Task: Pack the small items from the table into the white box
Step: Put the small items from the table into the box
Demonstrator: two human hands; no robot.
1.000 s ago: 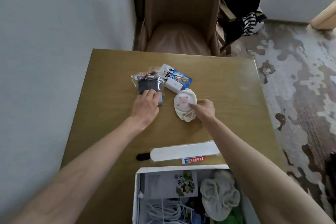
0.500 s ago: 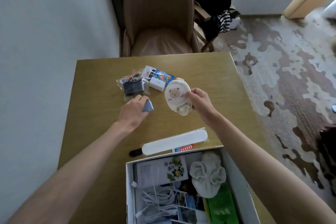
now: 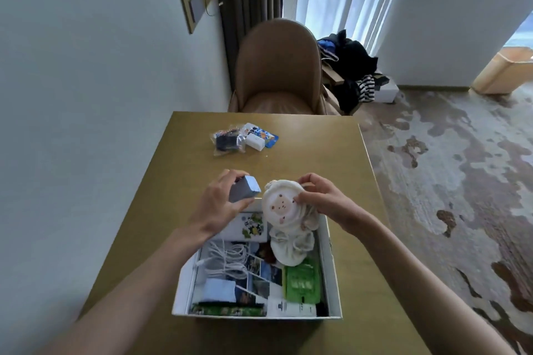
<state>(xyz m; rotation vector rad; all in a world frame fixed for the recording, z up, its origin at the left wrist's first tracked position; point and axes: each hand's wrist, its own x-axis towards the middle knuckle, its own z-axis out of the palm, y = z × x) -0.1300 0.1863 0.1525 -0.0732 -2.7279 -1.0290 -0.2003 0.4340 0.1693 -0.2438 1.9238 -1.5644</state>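
My left hand (image 3: 220, 204) grips a small grey-blue block (image 3: 245, 189) just above the far left corner of the white box (image 3: 328, 262). My right hand (image 3: 320, 199) pinches a round cream pouch with a bear print (image 3: 281, 207), held over the box's far end. The box holds white cables (image 3: 227, 261), a cream cloth (image 3: 291, 245), a green packet (image 3: 302, 282), a printed card (image 3: 248, 226) and photos. On the table (image 3: 184, 181) farther back lie a clear bag with dark items (image 3: 227, 140), a white block (image 3: 255, 142) and a blue printed packet (image 3: 266, 135).
A tan chair (image 3: 278, 66) stands at the table's far edge. A wall runs close along the left side. Dark clothes (image 3: 352, 66) are piled on a stand to the right of the chair. Patterned carpet (image 3: 447, 167) lies to the right.
Both hands have lifted their items off the table and pulled back over the box. The long white item in front of the box is hidden now. The camera has tilted up.
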